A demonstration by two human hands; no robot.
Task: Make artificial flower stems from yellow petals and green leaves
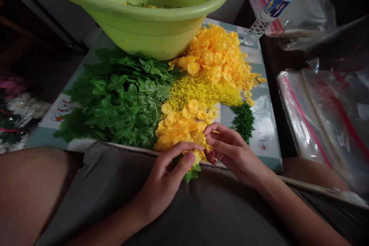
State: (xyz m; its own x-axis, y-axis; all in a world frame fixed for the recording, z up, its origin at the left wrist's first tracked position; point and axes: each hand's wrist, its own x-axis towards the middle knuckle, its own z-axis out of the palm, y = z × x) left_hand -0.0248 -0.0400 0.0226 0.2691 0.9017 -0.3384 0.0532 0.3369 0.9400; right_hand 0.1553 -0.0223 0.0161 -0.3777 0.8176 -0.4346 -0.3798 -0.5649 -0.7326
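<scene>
Dim light falls on a low table covered with a cartoon-print cloth, its near edge against the person's lap. Just over that edge the left hand is closed, thumb and forefinger pinched around a small artificial flower sprig, whose yellow petals show above the thumb and whose green leaves stick out below it. The right hand meets it from the other side, fingertips narrowed onto the same sprig's top. Directly behind the hands lies a heap of yellow flower heads, with a band of fine yellow sprigs beyond it and a larger pile of orange-yellow blooms farther back. A small dark green clump sits to the right and a broad pile of green leaves to the left. A lime-green basin stands at the rear. Off the table's right side lie a plastic bottle and clear zip bags.
</scene>
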